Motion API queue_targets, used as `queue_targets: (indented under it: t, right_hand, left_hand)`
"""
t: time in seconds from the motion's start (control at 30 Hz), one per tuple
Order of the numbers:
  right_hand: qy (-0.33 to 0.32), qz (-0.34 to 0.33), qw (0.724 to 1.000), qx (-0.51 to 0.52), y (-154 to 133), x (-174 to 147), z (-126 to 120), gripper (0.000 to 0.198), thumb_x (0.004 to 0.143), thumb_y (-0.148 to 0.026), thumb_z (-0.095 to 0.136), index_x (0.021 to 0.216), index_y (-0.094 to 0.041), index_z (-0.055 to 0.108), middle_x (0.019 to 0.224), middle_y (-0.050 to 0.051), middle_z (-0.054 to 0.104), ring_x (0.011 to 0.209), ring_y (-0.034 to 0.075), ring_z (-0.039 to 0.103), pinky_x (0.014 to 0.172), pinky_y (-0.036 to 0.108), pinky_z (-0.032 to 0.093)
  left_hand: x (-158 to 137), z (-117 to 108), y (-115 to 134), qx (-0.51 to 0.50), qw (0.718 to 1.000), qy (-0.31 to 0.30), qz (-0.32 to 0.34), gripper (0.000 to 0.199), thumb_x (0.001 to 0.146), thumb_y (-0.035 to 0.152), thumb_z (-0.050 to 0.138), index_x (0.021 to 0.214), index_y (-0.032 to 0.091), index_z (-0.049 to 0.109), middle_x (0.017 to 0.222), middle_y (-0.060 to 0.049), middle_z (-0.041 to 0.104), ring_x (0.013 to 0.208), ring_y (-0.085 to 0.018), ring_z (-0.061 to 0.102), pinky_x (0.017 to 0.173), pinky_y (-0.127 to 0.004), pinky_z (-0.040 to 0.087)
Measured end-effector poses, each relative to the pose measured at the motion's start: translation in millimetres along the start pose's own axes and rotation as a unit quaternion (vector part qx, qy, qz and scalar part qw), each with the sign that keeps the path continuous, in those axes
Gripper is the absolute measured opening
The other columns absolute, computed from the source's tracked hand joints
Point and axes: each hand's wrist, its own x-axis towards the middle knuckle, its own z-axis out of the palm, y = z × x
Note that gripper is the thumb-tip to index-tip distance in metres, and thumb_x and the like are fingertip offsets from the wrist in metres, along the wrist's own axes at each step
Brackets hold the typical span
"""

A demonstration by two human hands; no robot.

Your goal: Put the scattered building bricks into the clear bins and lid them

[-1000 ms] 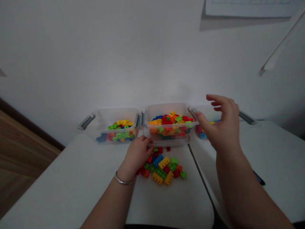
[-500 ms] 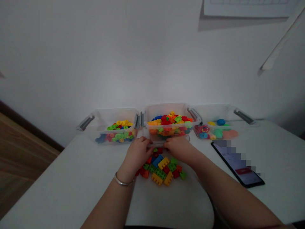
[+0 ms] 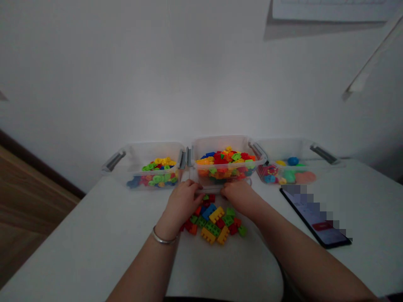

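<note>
A loose pile of toy building bricks in red, green, yellow, blue and orange lies between my forearms on a white surface. My left hand, with a silver bangle at the wrist, is curled at the far left of the pile. Across from it, my right hand is curled with its fingertips turned down and mostly hidden. Both hands are by a pale edge in front of the middle clear bin, which is heaped with bricks. Whatever their fingers close on cannot be made out.
A left clear bin holds colourful small pieces. On the right, another clear bin contains rounded toys. A phone lies by my right forearm. Behind the bins rises a white wall; a wooden panel stands left of the table.
My right hand has shifted very slightly to the right. The left hand and the brick pile look nearly the same, with only a small camera shift.
</note>
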Motion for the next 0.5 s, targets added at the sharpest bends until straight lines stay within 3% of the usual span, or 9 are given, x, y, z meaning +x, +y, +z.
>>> queue_targets:
  t: [0.2, 0.5]
  right_hand:
    - [-0.014, 0.029, 0.999, -0.003, -8.4, -1.0, -2.5, 0.036, 0.088, -0.003, 0.041, 0.102, -0.007, 0.074, 0.099, 0.018, 0.074, 0.096, 0.031, 0.071, 0.075, 0.037, 0.055]
    - [-0.048, 0.109, 0.993, 0.027, 6.4, -22.9, -22.1, 0.031, 0.085, -0.008, 0.050, 0.100, -0.016, 0.076, 0.102, 0.017, 0.075, 0.099, 0.031, 0.070, 0.078, 0.038, 0.054]
  left_hand:
    - [-0.1, -0.3, 0.4, 0.000, 1.000, -0.003, 0.002, 0.024, 0.091, 0.029, 0.058, 0.107, 0.017, 0.071, 0.107, -0.011, 0.067, 0.101, -0.023, 0.062, 0.093, -0.034, 0.048]
    - [-0.3, -0.1, -0.1, 0.002, 1.000, 0.002, -0.002, 0.024, 0.091, 0.031, 0.056, 0.105, 0.017, 0.071, 0.106, -0.011, 0.067, 0.097, -0.023, 0.062, 0.088, -0.034, 0.049]
